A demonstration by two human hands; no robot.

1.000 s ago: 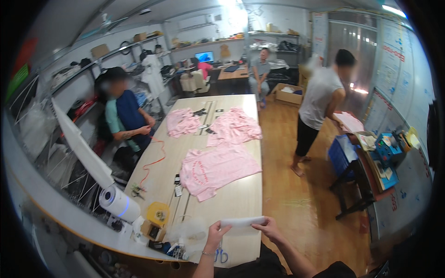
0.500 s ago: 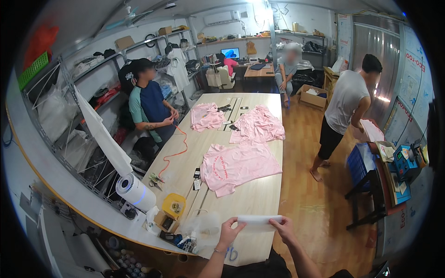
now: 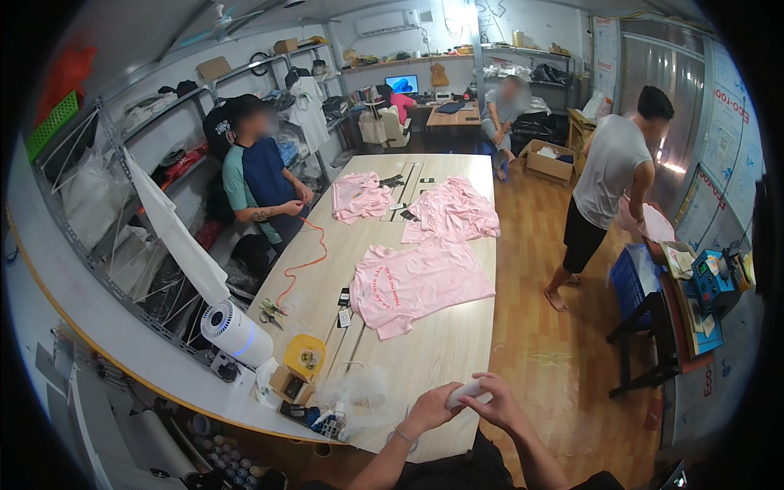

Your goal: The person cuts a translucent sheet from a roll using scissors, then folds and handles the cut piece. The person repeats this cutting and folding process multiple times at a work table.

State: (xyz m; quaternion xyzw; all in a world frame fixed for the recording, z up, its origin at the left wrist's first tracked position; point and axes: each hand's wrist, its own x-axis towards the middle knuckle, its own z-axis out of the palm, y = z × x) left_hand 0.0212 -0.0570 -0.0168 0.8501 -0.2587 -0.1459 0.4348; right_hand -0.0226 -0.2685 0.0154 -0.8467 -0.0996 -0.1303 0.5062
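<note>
Close to the table's near edge, my left hand (image 3: 431, 410) and my right hand (image 3: 500, 403) are both closed on a small white roll (image 3: 464, 394). Its material cannot be made out, and my fingers cover its ends. It tilts upward toward my right hand. Beyond my hands, a pink T-shirt (image 3: 425, 286) with red lettering lies spread on the pale wooden table (image 3: 433, 351). Farther off are a crumpled pink T-shirt (image 3: 457, 211) and a smaller folded one (image 3: 359, 199). Dark and white tags (image 3: 344, 307) lie beside the nearest shirt.
On the table's left are scissors (image 3: 272, 314), a yellow tray (image 3: 305, 356), crumpled clear plastic (image 3: 359, 388) and a white cylindrical appliance (image 3: 237, 335). One co-worker (image 3: 265, 180) handles an orange cord; another (image 3: 616, 171) bends over pink cloth near a blue crate (image 3: 633, 282). A third person (image 3: 504, 118) sits behind.
The white piece was stretched level between my spread hands; now my hands are closer together, and it looks shorter and tilted. The standing co-worker at right has shifted the pink cloth.
</note>
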